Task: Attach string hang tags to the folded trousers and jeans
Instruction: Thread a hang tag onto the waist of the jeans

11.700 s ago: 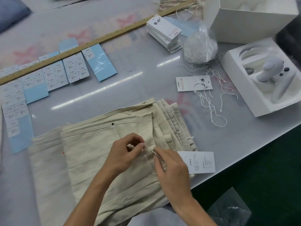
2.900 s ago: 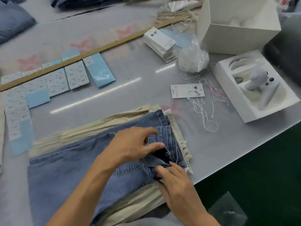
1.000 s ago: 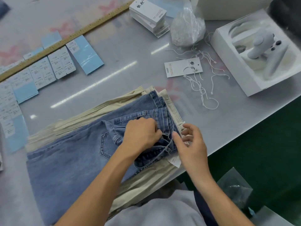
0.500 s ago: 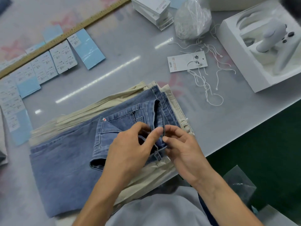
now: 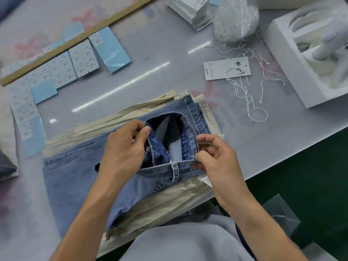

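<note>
Blue jeans (image 5: pixel 75 178) lie folded on top of a stack of beige trousers (image 5: pixel 169 202) at the table's near edge. Their waistband (image 5: pixel 190 117) is pulled open so the inside shows. My left hand (image 5: pixel 122 153) pinches the waistband's left side between thumb and fingers. At the right side my right hand (image 5: pixel 218 157) pinches the waistband near a belt loop (image 5: pixel 175 172). A white hang tag (image 5: pixel 226 69) with a string lies on the table beyond the stack, beside loose white strings (image 5: pixel 248 95). Another tag's corner (image 5: pixel 206 179) peeks from under my right hand.
A stack of hang tags (image 5: pixel 190 10) and a plastic bag of strings (image 5: pixel 235 17) sit at the back. An open white box (image 5: pixel 293 61) holding a white controller stands at the right. Blue and white label cards (image 5: pixel 75 59) and a wooden ruler (image 5: pixel 75 40) lie at the left.
Beige trousers with a tag were on top earlier; jeans now lie over them. In the last second both hands have spread the jeans' waistband wide open.
</note>
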{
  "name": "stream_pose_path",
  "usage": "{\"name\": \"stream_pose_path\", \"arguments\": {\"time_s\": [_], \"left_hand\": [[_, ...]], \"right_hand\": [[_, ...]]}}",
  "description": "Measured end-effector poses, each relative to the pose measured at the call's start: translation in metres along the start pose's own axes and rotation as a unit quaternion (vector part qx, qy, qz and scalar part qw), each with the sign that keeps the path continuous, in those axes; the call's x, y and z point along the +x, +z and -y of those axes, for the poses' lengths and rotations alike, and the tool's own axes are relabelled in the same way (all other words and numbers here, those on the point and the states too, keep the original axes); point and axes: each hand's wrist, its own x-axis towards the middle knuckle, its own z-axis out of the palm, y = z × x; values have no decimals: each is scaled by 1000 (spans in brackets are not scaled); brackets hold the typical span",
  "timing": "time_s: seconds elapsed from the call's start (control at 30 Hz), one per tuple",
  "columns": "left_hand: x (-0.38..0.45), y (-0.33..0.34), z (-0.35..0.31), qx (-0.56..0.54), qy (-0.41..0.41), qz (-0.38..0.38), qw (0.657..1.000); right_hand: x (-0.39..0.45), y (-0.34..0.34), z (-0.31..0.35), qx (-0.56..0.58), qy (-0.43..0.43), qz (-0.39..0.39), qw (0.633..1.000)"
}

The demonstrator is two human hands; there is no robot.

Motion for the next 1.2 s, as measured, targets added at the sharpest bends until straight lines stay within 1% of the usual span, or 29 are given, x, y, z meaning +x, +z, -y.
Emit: {"name": "stream_pose_path", "arguments": {"time_s": [0.1, 0.23, 0.33, 0.43, 0.53, 0.6, 0.63, 0.7, 0.73, 0.77, 0.87, 0.93, 1.0, 1.03, 1.1, 1.13, 1.2], "left_hand": [[4, -2, 3, 6, 4, -6, 1000], [7, -2, 5, -17, -8, 15, 1000], [10, -3, 3, -23, 9, 33, 999], [10, -4, 1, -22, 12, 61, 998], [9, -10, -3, -41, 0, 79, 996], [2, -19, -3, -41, -2, 120, 992], [-4, -25, -1, -9, 0, 154, 988], [-18, -35, 10, 119, 38, 204, 971], [-24, -37, 15, 178, 63, 207, 960], [-29, -39, 18, 208, 82, 202, 954], [-35, -37, 21, 209, 136, 196, 948], [-36, -27, 17, 221, 194, 197, 935], [-34, -15, 9, 259, 234, 175, 921], [-31, -10, 5, 277, 227, 159, 920], [-21, -2, -1, 288, 160, 146, 933], [-14, 1, 0, 266, 125, 150, 944], [-3, 2, 2, 187, 58, 179, 964]], "right_hand": [[-2, 0, 0, 11, 6, 13, 1000], [-4, 2, 0, 5, -2, 14, 1000], [-7, 4, 1, -8, -19, 13, 1000], [-9, 6, 1, -38, -55, 24, 997], [-12, 8, 2, -59, -103, 55, 991], [-12, 7, 2, -57, -112, 62, 990], [-10, 5, 0, -57, -111, 55, 991], [-7, -1, -3, -64, -107, 22, 992], [-5, -5, -5, -73, -103, 4, 992], [-3, -8, -7, -83, -99, -8, 992], [1, -13, -11, -103, -95, -12, 990], [0, -11, -9, -115, -103, -10, 988], [-2, -10, -8, -146, -114, 0, 983], [-3, -10, -7, -182, -119, 12, 976], [-6, -12, -10, -239, -96, 48, 965], [-8, -13, -12, -238, -64, 58, 967], [-14, -14, -18, -172, 23, 56, 983]]}}
